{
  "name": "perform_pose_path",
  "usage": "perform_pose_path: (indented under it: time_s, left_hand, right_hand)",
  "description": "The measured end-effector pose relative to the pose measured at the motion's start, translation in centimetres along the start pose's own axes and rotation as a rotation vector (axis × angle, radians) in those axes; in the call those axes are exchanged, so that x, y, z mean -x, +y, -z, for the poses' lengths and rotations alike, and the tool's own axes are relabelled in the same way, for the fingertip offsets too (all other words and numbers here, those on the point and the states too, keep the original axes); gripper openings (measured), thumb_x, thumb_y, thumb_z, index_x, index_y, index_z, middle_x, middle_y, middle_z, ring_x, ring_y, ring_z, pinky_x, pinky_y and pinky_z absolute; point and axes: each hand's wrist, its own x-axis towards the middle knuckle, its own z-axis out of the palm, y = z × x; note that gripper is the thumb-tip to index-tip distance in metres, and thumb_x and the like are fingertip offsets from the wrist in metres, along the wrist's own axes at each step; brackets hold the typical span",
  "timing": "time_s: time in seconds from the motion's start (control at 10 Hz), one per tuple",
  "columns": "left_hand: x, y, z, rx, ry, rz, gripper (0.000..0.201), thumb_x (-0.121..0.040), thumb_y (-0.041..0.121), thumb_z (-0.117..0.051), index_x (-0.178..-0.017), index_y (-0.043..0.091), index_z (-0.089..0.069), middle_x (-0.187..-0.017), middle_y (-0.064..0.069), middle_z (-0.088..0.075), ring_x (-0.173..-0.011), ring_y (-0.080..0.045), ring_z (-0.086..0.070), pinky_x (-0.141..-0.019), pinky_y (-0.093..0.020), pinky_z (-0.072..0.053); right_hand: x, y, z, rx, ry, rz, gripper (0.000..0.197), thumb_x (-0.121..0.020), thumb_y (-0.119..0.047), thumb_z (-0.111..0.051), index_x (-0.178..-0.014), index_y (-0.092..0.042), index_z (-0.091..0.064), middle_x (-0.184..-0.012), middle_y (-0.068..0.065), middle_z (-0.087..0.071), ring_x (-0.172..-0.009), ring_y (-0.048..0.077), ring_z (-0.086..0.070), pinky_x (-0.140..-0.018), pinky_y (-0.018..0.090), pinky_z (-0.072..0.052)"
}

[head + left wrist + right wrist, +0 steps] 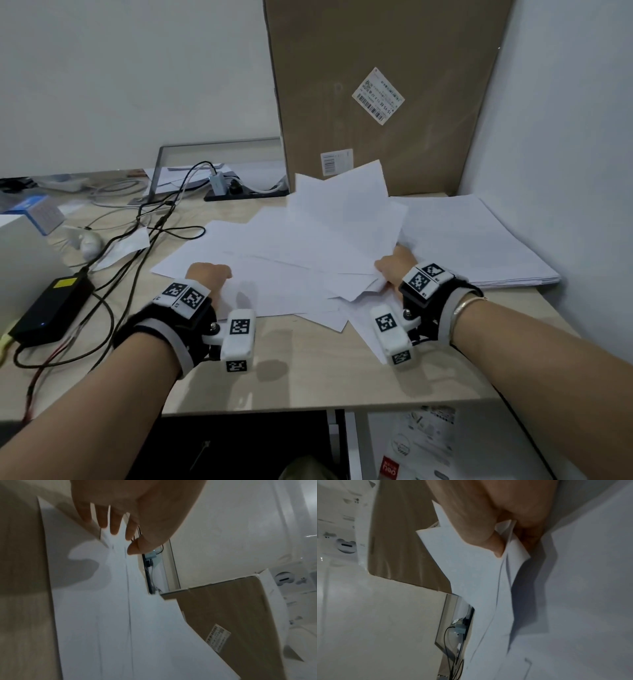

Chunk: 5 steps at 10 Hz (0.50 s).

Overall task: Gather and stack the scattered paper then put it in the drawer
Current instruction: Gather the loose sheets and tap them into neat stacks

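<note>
Loose white paper sheets (291,267) lie overlapping across the middle of the wooden desk (308,370). My left hand (209,274) rests on their left part. In the left wrist view its fingers (115,526) reach straight down onto the paper (111,615), with the thumb beside them. My right hand (394,265) grips the right edge of several sheets, which tilt up toward the back. In the right wrist view the thumb (494,545) lies on top of the sheets (479,574) and the fingers are underneath.
A neat paper stack (479,240) lies at the right by the wall. A tall cardboard box (376,85) stands behind. Cables (144,240) and a black power brick (51,311) crowd the left. A white cabinet front (346,445) shows under the desk edge.
</note>
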Motion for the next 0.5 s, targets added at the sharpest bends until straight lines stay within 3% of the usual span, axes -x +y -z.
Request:
perform_pose_path:
  time_s: [0.1, 0.2, 0.3, 0.4, 0.5]
  left_hand:
    - [-1.7, -0.3, 1.4, -0.165, 0.11, 0.011, 0.011, -0.089, 0.011, -0.055, -0.08, 0.004, -0.053, -0.101, -0.017, -0.052, -0.088, -0.028, -0.048, -0.078, -0.036, -0.04]
    - [-4.0, 0.1, 2.5, -0.394, 0.123, -0.014, 0.05, -0.086, 0.019, -0.06, -0.13, -0.002, -0.048, -0.123, -0.021, -0.056, -0.104, -0.036, -0.055, -0.083, -0.037, -0.044]
    - [-5.0, 0.9, 3.1, -0.446, 0.127, -0.028, 0.072, -0.085, 0.022, -0.066, -0.147, 0.006, -0.031, -0.142, -0.018, -0.044, -0.125, -0.036, -0.047, -0.1, -0.039, -0.041]
    - [-5.6, 1.6, 3.4, -0.604, 0.124, -0.046, 0.083, -0.077, 0.031, -0.075, -0.145, 0.009, -0.032, -0.144, -0.015, -0.041, -0.13, -0.033, -0.043, -0.105, -0.041, -0.039]
    - [-5.6, 2.1, 2.8, -0.799, 0.029, -0.058, 0.059, -0.083, 0.032, -0.071, -0.129, 0.003, -0.049, -0.124, -0.016, -0.051, -0.113, -0.031, -0.052, -0.092, -0.036, -0.043]
  right_hand:
    - [-0.7, 1.1, 0.5, 0.016, 0.046, -0.036, 0.04, -0.089, 0.001, -0.049, -0.128, -0.001, -0.042, -0.116, 0.017, -0.054, -0.103, 0.031, -0.055, -0.081, 0.032, -0.044]
    - [-1.3, 1.6, 0.5, 0.04, 0.051, -0.063, 0.04, -0.092, 0.0, -0.047, -0.131, 0.0, -0.036, -0.117, 0.017, -0.053, -0.107, 0.03, -0.054, -0.09, 0.037, -0.046]
    - [-2.2, 1.6, 0.4, 0.035, 0.036, -0.061, 0.021, -0.089, 0.001, -0.049, -0.105, -0.009, -0.04, -0.08, 0.004, -0.048, -0.084, 0.025, -0.05, -0.064, 0.03, -0.045]
    - [-3.1, 1.9, 0.0, 0.101, -0.024, -0.052, 0.023, -0.087, -0.004, -0.055, -0.1, -0.012, -0.038, -0.094, 0.01, -0.048, -0.09, 0.024, -0.048, -0.079, 0.034, -0.046]
    - [-4.0, 2.2, -0.2, 0.118, -0.032, -0.053, 0.011, -0.085, -0.002, -0.056, -0.085, -0.005, -0.046, -0.087, 0.011, -0.05, -0.084, 0.024, -0.049, -0.066, 0.028, -0.041]
